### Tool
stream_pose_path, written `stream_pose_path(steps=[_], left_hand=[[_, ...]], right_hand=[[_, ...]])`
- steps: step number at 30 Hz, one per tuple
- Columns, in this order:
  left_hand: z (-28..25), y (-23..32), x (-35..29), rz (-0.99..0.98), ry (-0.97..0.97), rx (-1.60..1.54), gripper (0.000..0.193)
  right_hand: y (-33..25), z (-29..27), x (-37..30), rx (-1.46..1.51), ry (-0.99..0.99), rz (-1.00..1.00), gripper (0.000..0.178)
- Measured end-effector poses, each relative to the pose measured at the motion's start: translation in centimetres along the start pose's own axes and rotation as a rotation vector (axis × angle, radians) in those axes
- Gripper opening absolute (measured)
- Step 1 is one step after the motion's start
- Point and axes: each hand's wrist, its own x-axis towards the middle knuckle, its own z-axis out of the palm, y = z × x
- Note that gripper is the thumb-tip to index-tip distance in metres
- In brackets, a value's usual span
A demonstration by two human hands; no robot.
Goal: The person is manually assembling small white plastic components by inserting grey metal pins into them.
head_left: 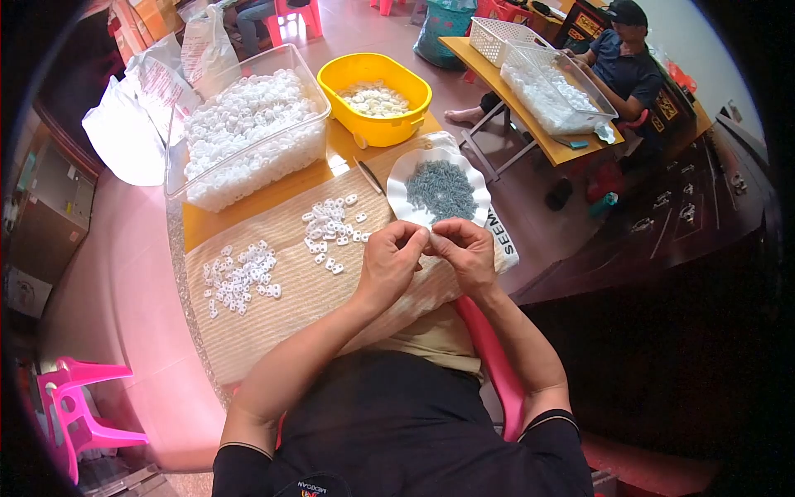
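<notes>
Your grip is a two-handed pinch: your left hand [387, 263] and right hand [465, 250] meet fingertip to fingertip, closed on a small white piece [430, 236] that is mostly hidden between them, so its shape cannot be told. Both hands hover over the woven mat [273, 319] that covers the surface [248, 207].

Just beyond the grip sits a white scalloped dish [401, 178] heaped with small grey parts [440, 190]. Just left of the grip lies a loose cluster of white plastic pieces [331, 228] on the mat, and farther left a second scatter [238, 277]. A thin tool [369, 176] lies beside the dish, on its left.

Well beyond the grip, a yellow tub [374, 124] holds more white pieces, and to its left a clear bin [178, 178] is filled with them. Far to the right, another person [625, 62] sits at a separate orange table [530, 124] carrying clear trays.
</notes>
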Motion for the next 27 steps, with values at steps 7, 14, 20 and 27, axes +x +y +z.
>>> stream_pose_path(steps=[7, 14, 20, 27], left_hand=[[-0.1, -0.7, -0.1, 0.114, 0.026, 0.119, 0.02], [-0.3, -0.7, 0.0, 0.141, 0.016, 0.202, 0.02], [-0.4, -0.2, -0.1, 0.122, -0.022, 0.199, 0.02], [-0.7, 0.5, -0.4, 0.162, -0.027, 0.306, 0.018]], right_hand=[[-0.3, 0.2, 0.0, -0.062, 0.016, -0.022, 0.011], [-0.8, 0.3, -0.2, -0.217, 0.022, -0.077, 0.013], [-1.7, 0.3, -0.4, -0.35, -0.009, -0.085, 0.018], [-1.9, 0.0, -0.5, -0.365, -0.073, -0.085, 0.027]])
